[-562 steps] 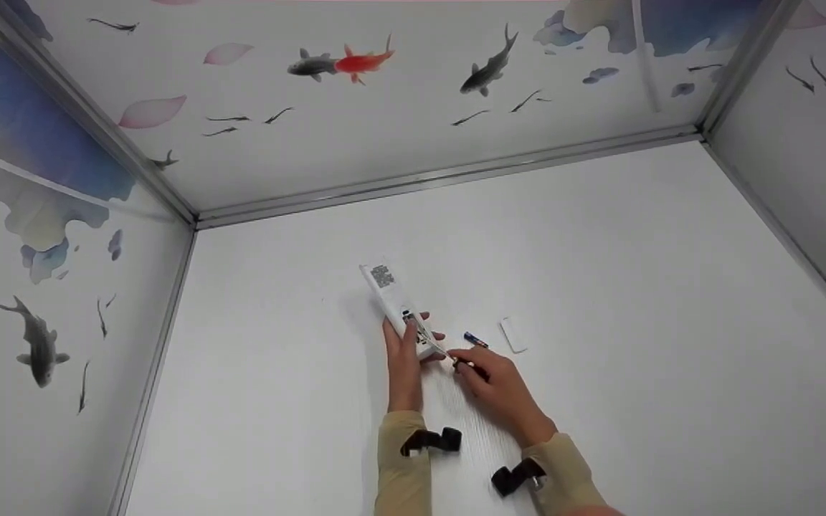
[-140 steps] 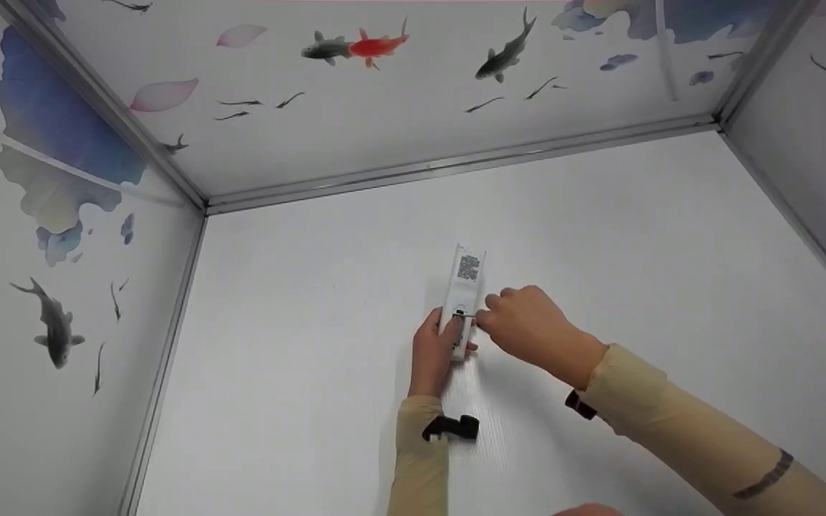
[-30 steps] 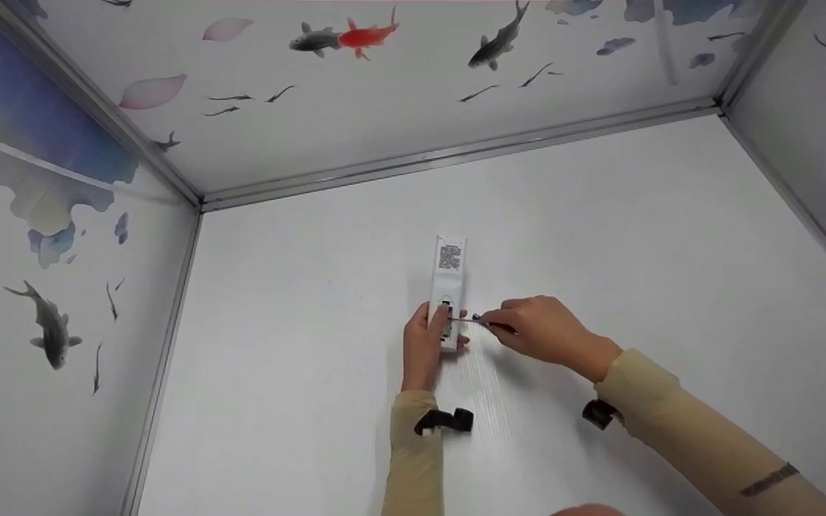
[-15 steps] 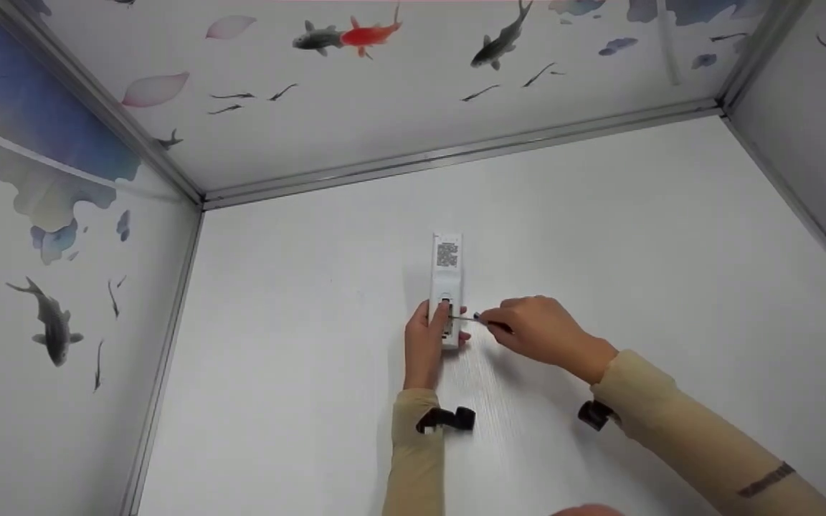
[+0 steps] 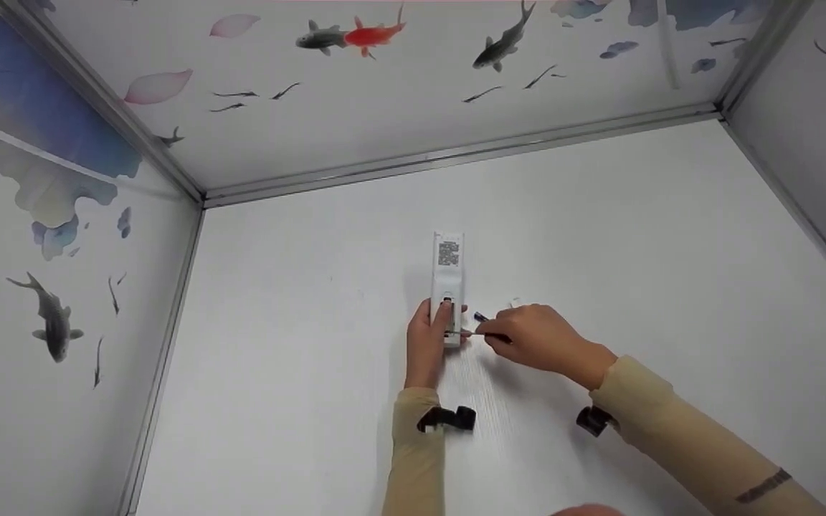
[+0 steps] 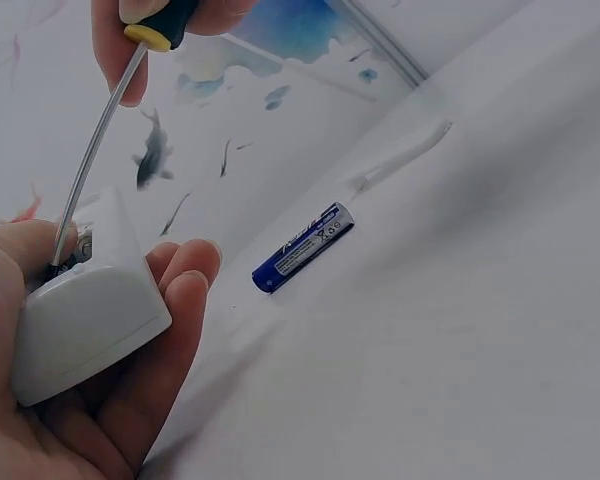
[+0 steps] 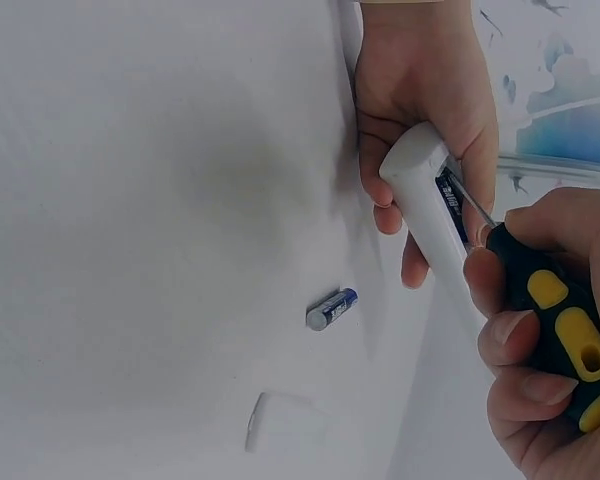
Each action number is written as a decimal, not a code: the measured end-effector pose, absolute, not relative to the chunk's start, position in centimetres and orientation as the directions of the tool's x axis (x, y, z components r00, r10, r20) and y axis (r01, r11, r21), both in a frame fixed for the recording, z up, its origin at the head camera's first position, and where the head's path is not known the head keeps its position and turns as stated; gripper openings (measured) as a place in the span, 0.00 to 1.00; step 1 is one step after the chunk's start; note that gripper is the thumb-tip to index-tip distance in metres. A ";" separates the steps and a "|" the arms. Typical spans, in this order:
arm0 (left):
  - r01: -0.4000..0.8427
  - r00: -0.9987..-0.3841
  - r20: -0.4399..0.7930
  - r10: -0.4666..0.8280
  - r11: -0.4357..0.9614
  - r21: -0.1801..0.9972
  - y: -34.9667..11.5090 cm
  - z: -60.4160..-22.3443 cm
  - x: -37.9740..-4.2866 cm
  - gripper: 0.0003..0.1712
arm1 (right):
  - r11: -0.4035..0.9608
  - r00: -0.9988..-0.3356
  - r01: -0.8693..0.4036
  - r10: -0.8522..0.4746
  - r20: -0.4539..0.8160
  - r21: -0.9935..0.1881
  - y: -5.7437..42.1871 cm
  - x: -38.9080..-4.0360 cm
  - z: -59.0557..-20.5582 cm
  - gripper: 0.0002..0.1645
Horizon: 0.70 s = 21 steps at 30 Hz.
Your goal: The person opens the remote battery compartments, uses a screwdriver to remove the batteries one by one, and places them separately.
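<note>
My left hand (image 5: 427, 340) grips a white remote control (image 5: 448, 276), its back facing up and its battery compartment uncovered. The thumb lies over the compartment. In the right wrist view a dark battery (image 7: 450, 195) shows inside it. With curled fingers my right hand (image 5: 538, 333) holds a screwdriver (image 7: 555, 310) with a dark green and yellow handle. Its metal shaft (image 6: 98, 140) reaches into the compartment near the remote's lower end; the exact contact of the tip is hidden.
A loose blue battery (image 6: 303, 248) lies on the white table (image 5: 298, 358) right of the remote. Beyond it lies the white battery cover (image 7: 285, 422), mostly hidden by my right hand in the head view. Printed wall panels (image 5: 413, 93) border the table.
Since the oldest frame, the remote has swung from tilted left to nearly straight, and the screwdriver comes in from the side. In the last half second its tip moved toward the remote's lower end.
</note>
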<state>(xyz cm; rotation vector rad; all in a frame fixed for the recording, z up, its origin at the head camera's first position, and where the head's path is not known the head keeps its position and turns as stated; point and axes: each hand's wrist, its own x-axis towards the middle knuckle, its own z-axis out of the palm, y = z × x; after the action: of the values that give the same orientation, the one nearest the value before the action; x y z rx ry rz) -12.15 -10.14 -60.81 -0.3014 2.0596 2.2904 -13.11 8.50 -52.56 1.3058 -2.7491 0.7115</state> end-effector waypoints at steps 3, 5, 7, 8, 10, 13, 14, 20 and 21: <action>-0.175 -0.980 -0.185 -0.078 -0.120 0.977 -10.1 -60.9 -12.1 0.23 | 0.558 -0.660 -0.730 -0.726 0.194 -0.395 8.4 -13.0 -52.6 0.11; -0.194 -0.976 -0.204 -0.070 -0.133 0.972 -10.2 -60.7 -12.1 0.22 | 0.561 -0.664 -0.725 -0.724 0.189 -0.400 8.2 -12.9 -52.7 0.11; -0.204 -0.974 -0.215 -0.070 -0.148 0.968 -10.3 -60.1 -11.9 0.21 | 0.562 -0.670 -0.717 -0.720 0.183 -0.413 8.1 -12.7 -52.8 0.12; -0.206 -0.973 -0.218 -0.071 -0.150 0.967 -10.4 -59.8 -11.8 0.20 | 0.562 -0.675 -0.710 -0.716 0.180 -0.425 8.0 -12.6 -53.0 0.12; -0.206 -0.973 -0.219 -0.073 -0.154 0.966 -10.5 -59.1 -11.7 0.19 | 0.565 -0.692 -0.683 -0.703 0.164 -0.462 7.9 -12.5 -53.3 0.12; -0.208 -0.972 -0.219 -0.083 -0.129 0.970 -10.6 -58.7 -11.6 0.19 | 0.574 -0.736 -0.597 -0.670 0.098 -0.561 7.8 -12.4 -54.0 0.13; -0.208 -0.972 -0.220 -0.087 -0.121 0.971 -10.6 -58.7 -11.6 0.19 | 0.577 -0.752 -0.557 -0.655 0.069 -0.597 7.8 -12.3 -54.2 0.13; -0.214 -0.968 -0.226 -0.114 -0.105 0.971 -10.8 -60.2 -12.1 0.22 | 0.625 -0.766 -0.603 -0.628 0.141 -0.496 7.0 -11.3 -54.6 0.12; -0.212 -0.966 -0.224 -0.126 -0.102 0.972 -10.8 -60.5 -12.2 0.23 | 0.631 -0.741 -0.656 -0.643 0.194 -0.414 6.7 -11.1 -54.4 0.12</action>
<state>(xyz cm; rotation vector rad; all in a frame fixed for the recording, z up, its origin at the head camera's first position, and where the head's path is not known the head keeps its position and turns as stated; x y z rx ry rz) -12.22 -10.84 -60.48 -0.3896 2.0647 2.2560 -11.09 6.70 -54.43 1.1199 -2.8120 0.7316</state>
